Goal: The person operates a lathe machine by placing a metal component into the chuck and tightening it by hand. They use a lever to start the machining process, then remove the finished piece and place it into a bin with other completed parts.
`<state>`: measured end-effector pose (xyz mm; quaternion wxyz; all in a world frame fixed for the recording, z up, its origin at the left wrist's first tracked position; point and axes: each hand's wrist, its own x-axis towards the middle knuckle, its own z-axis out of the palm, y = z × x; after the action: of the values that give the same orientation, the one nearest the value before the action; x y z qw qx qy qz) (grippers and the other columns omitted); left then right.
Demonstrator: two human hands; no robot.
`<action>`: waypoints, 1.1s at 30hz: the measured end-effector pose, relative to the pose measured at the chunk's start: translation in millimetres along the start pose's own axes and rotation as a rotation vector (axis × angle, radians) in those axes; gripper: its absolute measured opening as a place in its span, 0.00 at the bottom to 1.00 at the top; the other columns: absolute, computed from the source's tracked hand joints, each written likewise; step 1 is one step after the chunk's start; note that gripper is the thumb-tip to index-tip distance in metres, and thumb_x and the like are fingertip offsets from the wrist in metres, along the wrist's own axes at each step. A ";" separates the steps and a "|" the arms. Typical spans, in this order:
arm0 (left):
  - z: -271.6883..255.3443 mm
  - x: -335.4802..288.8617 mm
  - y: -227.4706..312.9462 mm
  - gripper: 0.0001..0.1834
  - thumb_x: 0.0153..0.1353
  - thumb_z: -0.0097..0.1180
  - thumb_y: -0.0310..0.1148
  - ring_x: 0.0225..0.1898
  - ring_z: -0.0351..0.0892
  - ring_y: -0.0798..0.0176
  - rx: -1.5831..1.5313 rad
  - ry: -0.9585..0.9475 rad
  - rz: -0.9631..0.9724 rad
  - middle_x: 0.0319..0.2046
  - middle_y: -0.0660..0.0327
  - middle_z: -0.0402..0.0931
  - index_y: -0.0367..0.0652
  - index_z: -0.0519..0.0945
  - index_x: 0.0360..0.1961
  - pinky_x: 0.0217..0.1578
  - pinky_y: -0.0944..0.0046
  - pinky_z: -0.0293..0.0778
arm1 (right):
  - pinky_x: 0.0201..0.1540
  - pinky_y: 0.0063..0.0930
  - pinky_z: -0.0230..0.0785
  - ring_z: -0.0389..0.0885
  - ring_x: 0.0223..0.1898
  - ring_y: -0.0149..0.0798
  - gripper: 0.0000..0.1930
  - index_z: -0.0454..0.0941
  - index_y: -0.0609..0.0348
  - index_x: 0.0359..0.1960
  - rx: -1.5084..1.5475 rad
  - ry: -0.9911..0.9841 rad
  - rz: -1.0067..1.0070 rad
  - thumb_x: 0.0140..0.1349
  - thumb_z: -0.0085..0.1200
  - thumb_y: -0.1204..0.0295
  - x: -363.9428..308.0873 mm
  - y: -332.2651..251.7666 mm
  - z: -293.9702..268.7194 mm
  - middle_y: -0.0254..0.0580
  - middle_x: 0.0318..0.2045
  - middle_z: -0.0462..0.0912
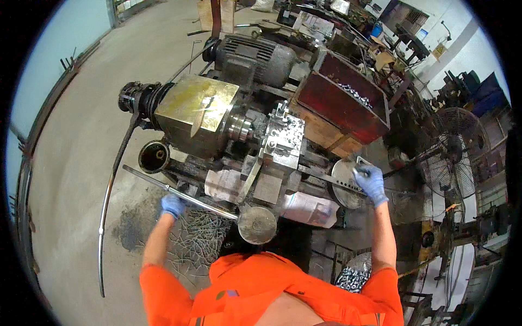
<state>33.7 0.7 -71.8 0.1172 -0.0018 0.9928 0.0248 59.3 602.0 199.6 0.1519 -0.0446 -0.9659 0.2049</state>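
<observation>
In front of me stands a lathe-like machine with a yellow-topped headstock (198, 100), a chuck (239, 127) and a steel tool block (284, 138). My left hand (173, 206), in a blue glove, is at the near left of the machine, just below a long steel rod (201, 202); its fingers are partly hidden. My right hand (371, 183), also gloved in blue, is over a round plate (345, 182) at the right end of a perforated flat bar (329, 178). Its fingers are closed by a small metal piece (361, 161); what they grip is unclear.
Metal shavings (198, 236) cover the floor beside my left arm. Metal parts fill a container (354, 274) near my right elbow. A dark red bin (342, 100) stands behind the machine, beside a motor (253, 57). A large fan (451, 146) is at right.
</observation>
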 end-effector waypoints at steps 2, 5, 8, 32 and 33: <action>-5.7 19.8 -28.6 0.12 0.49 0.49 0.43 0.34 0.79 0.52 0.149 0.014 0.130 0.30 0.56 0.80 0.51 0.82 0.28 0.35 0.55 0.72 | 0.35 0.30 0.71 0.82 0.27 0.41 0.13 0.81 0.64 0.26 -0.025 -0.003 0.080 0.48 0.63 0.65 -15.5 41.9 -12.9 0.47 0.26 0.83; 18.8 41.1 -70.3 0.11 0.51 0.46 0.41 0.31 0.77 0.51 0.237 0.148 0.175 0.26 0.58 0.78 0.51 0.79 0.23 0.34 0.57 0.69 | 0.35 0.29 0.72 0.82 0.27 0.43 0.13 0.81 0.64 0.27 -0.063 0.009 0.214 0.48 0.63 0.64 -24.1 129.6 -20.2 0.48 0.25 0.83; 8.3 26.4 -59.0 0.11 0.52 0.45 0.42 0.34 0.77 0.51 0.130 0.090 0.088 0.28 0.58 0.79 0.52 0.79 0.25 0.35 0.56 0.71 | 0.47 0.35 0.69 0.79 0.43 0.47 0.24 0.79 0.59 0.42 -0.434 -0.097 0.294 0.47 0.60 0.55 -37.6 160.5 -42.1 0.49 0.42 0.80; -89.7 33.6 -25.9 0.12 0.58 0.54 0.34 0.12 0.75 0.61 -1.777 0.913 -0.710 0.18 0.53 0.76 0.33 0.73 0.27 0.12 0.66 0.70 | 0.40 0.43 0.70 0.77 0.36 0.59 0.21 0.79 0.62 0.32 -0.555 -0.144 0.862 0.43 0.59 0.56 -380.2 327.2 -91.6 0.60 0.31 0.79; -86.6 28.4 -29.8 0.11 0.58 0.53 0.33 0.12 0.75 0.61 -1.784 0.929 -0.719 0.18 0.53 0.76 0.33 0.72 0.27 0.12 0.66 0.70 | 0.40 0.43 0.70 0.78 0.35 0.59 0.20 0.79 0.62 0.32 -0.544 -0.092 0.874 0.44 0.59 0.57 -387.9 305.7 -86.6 0.59 0.30 0.80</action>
<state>-13.8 -33.3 4.3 -0.3159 -0.3889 0.5046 0.7031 462.1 856.3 43.2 -0.0075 -0.4729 -0.8811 -0.0076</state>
